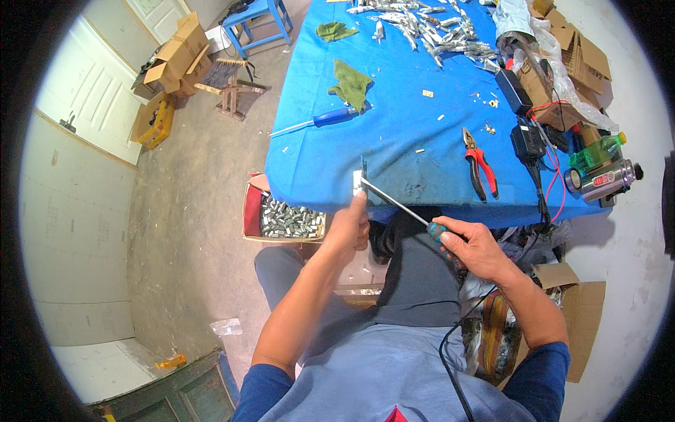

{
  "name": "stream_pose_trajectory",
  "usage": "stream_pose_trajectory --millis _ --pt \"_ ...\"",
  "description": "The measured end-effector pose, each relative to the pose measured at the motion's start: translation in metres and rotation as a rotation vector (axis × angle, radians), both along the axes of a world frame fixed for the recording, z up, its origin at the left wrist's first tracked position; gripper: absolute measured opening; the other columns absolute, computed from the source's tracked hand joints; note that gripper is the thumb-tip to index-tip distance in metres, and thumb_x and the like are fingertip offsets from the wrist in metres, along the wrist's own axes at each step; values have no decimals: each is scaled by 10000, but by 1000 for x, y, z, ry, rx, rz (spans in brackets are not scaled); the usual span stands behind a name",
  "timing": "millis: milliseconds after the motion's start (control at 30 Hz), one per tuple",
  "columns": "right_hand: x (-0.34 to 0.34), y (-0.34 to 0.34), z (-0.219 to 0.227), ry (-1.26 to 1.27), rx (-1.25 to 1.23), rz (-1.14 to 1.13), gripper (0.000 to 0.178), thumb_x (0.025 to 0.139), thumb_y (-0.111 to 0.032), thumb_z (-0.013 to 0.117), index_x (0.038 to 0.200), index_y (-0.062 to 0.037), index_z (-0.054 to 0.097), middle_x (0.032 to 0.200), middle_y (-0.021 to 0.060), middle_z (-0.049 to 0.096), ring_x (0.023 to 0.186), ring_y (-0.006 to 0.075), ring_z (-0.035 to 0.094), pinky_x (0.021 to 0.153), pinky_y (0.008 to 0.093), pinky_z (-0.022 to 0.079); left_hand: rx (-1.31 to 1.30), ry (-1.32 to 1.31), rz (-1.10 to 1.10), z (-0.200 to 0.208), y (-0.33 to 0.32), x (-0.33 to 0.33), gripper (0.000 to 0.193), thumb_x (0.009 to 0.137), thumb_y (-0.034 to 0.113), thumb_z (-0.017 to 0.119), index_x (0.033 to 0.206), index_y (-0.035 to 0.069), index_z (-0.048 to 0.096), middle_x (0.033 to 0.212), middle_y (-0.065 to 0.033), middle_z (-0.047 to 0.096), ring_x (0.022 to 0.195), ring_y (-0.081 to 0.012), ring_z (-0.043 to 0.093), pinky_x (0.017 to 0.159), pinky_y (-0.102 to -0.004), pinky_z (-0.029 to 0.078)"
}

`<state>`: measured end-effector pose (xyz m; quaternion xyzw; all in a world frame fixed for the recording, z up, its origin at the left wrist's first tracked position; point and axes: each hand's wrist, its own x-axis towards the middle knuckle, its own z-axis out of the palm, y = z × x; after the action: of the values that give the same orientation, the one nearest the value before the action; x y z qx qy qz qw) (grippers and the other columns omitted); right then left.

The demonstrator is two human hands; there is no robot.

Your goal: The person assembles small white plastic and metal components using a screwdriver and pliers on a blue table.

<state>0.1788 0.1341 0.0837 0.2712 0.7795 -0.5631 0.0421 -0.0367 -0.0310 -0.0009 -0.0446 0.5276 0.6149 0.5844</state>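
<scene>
Near the front edge of the blue-covered table (415, 133), my left hand (346, 228) is closed on a small silver metal piece with a thin dark strip standing along it (357, 181). The thumb presses on its lower end. My right hand (476, 247) grips the teal handle of a screwdriver (399, 203). Its long shaft points up and left, and the tip meets the metal piece or lies right beside it; the exact contact is too small to tell. To the right of the shaft lie red-handled pliers (480, 165), jaws pointing away from me.
Below the table's left corner, an open carton (252, 212) holds many small metal pieces. A blue-handled screwdriver (330, 117) and green cloths (351, 86) lie farther back, before a heap of silver parts (439, 32). Black adapters (526, 141), a green bottle (594, 151) and a steel flask (605, 181) crowd the right edge.
</scene>
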Motion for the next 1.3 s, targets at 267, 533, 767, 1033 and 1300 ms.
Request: stream_pose_trajectory --millis 267,533,767,1033,1300 --pt "-10 -13 20 189 727 126 401 907 -177 653 1286 -60 592 874 175 666 775 334 655 690 394 522 -25 44 9 0 1 0 587 925 646 531 611 217 282 520 61 274 399 -84 229 393 -263 170" --pt "-19 -12 20 184 725 157 349 887 -190 677 1204 -52 630 755 172 641 647 334 624 595 385 502 -10 96 0 4 8 1 585 939 645 505 609 214 287 514 63 263 395 -90 221 383 -277 170" --pt "-24 7 19 -26 -163 -74 278 955 -230 614 1175 -69 671 682 -17 577 524 50 507 487 246 427 -56 81 37 7 8 0 568 953 612 503 607 212 296 514 61 255 403 -98 224 395 -274 158" --pt "-12 -18 -11 220 711 53 359 898 -194 656 1231 -62 641 877 191 687 733 218 690 665 344 511 -36 71 20 13 9 -1 585 954 614 499 594 218 263 522 61 242 415 -99 191 403 -283 150" --pt "-9 6 7 121 -424 -97 479 900 -151 643 1356 -31 558 984 38 626 750 112 596 607 243 540 -58 135 -2 14 8 1 591 935 657 495 604 214 288 531 62 254 412 -90 216 397 -274 151"
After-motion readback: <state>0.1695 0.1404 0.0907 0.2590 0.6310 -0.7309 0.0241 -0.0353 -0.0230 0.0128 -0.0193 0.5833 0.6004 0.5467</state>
